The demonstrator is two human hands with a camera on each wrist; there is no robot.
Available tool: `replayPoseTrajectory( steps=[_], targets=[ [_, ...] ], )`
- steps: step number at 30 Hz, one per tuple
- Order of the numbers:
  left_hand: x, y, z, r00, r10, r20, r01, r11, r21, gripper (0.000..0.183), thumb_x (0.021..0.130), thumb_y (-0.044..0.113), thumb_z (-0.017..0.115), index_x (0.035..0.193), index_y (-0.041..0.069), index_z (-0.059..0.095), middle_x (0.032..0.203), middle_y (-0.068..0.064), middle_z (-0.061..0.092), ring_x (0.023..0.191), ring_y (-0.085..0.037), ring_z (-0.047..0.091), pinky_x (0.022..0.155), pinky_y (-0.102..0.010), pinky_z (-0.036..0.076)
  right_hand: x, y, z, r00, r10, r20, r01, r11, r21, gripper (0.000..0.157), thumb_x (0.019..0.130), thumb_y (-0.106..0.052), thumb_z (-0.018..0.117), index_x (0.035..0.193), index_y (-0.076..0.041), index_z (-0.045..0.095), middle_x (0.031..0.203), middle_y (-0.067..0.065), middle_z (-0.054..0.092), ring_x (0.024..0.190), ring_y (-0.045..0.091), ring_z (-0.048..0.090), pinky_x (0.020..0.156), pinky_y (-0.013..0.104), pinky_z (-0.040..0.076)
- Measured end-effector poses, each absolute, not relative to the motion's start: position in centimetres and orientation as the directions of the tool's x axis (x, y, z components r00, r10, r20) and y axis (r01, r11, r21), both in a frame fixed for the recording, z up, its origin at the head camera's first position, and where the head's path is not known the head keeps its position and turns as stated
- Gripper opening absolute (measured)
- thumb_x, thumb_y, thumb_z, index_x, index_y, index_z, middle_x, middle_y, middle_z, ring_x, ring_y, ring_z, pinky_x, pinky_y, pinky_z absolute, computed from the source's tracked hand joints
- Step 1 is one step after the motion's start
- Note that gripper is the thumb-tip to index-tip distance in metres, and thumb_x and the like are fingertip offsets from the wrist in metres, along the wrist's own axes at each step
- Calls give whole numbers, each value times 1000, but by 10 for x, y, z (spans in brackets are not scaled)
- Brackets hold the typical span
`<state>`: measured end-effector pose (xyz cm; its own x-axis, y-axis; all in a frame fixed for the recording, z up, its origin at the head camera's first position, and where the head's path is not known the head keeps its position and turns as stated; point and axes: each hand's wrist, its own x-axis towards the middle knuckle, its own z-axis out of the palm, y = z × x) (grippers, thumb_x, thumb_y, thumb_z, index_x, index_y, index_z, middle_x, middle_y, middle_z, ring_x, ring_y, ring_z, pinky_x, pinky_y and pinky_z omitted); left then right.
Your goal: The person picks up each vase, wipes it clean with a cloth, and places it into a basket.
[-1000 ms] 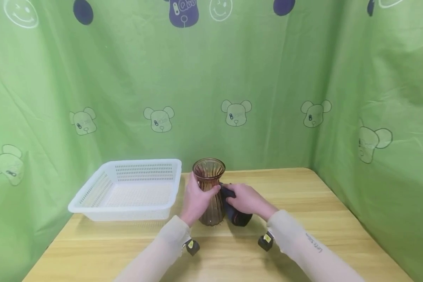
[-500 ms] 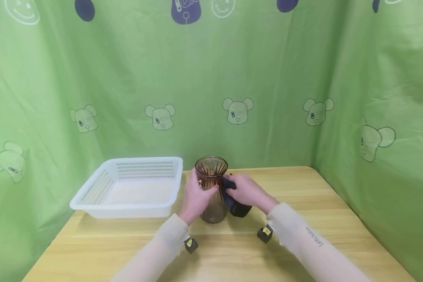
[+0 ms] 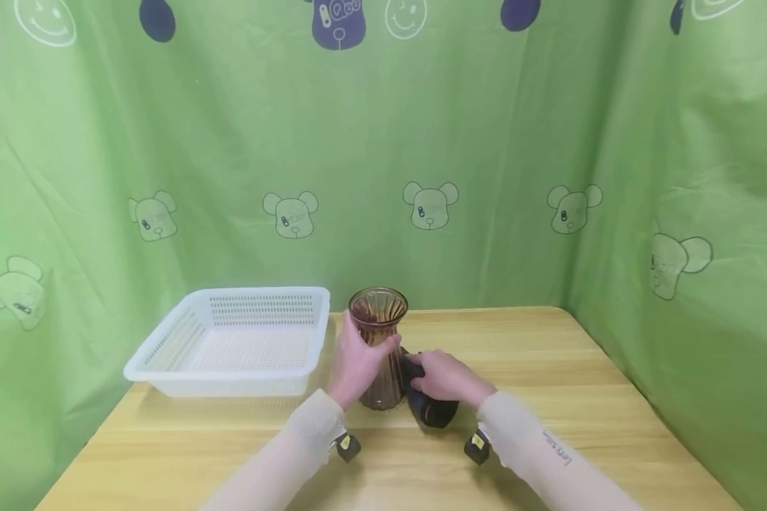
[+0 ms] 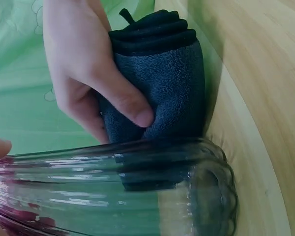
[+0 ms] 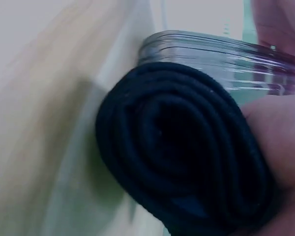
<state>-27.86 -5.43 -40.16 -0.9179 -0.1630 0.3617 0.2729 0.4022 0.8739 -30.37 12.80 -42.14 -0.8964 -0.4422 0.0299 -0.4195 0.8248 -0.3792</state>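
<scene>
A ribbed, brown-tinted glass vase (image 3: 383, 376) stands upright on the wooden table, flared at its rim. My left hand (image 3: 356, 360) grips its upper part, thumb across the near side. In my right hand (image 3: 446, 376) is a dark blue-grey towel (image 4: 172, 83), folded and rolled, pinched between thumb and fingers. The towel lies against the lower side of the vase in the left wrist view. Its coiled end (image 5: 172, 142) fills the middle of the right wrist view, with the vase's base just behind.
Left of the vase sits a white plastic basket (image 3: 236, 387) with slotted walls. A green curtain (image 3: 358, 142) printed with bear heads encloses the back and sides. The wooden table (image 3: 550, 440) extends to the right and front.
My right hand went slightly up along the vase with the towel, then came down lower and nearer. The left hand keeps its grip on the vase.
</scene>
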Motion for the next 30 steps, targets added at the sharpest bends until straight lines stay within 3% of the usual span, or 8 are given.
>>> replayPoseTrajectory(
  steps=[3,11,17,24,27,30],
  targets=[
    [-278,-54,-404,-919,-159,360,276,393,877,88,77,38,84,147,16,37,140,-8,53,130,-27,53,113,-51,43,-302,129,-414,-899,-435,43,-413,812,-414,52,90,-17,71,140,-9,60,122,21,69,76,17,62,67,33,57],
    [-280,-56,-405,-897,-152,415,324,411,852,82,77,32,84,145,14,42,138,-7,51,129,-24,51,115,-46,41,-300,126,-370,-891,-417,181,-453,780,-432,50,96,-20,66,144,-12,56,124,22,68,82,20,64,71,35,56],
    [-278,-56,-403,-901,-140,411,318,430,845,81,78,32,82,145,15,40,138,-7,56,130,-25,53,113,-47,43,-302,126,-353,-870,-406,280,-492,754,-435,35,96,-20,65,129,-10,66,105,14,73,74,17,62,65,32,53],
    [-278,-52,-403,-912,-116,394,324,388,863,81,79,39,83,144,18,40,136,-6,59,129,-24,55,113,-47,44,-304,127,-380,-885,-423,193,-464,780,-420,44,95,-15,66,138,-6,61,118,20,71,87,21,67,79,41,59],
    [-278,-50,-404,-908,-121,401,334,367,868,85,75,47,85,142,18,41,134,-5,60,126,-23,58,111,-45,46,-303,126,-397,-893,-429,137,-445,794,-414,45,93,-13,66,137,-9,62,113,18,72,82,19,66,77,39,59],
    [-277,-49,-406,-908,-152,391,323,344,882,86,73,45,87,141,19,42,133,-3,60,123,-22,59,110,-44,47,-302,125,-411,-890,-448,83,-439,796,-417,46,92,-12,67,138,-8,61,107,17,72,74,16,63,69,34,58]
  ],
)
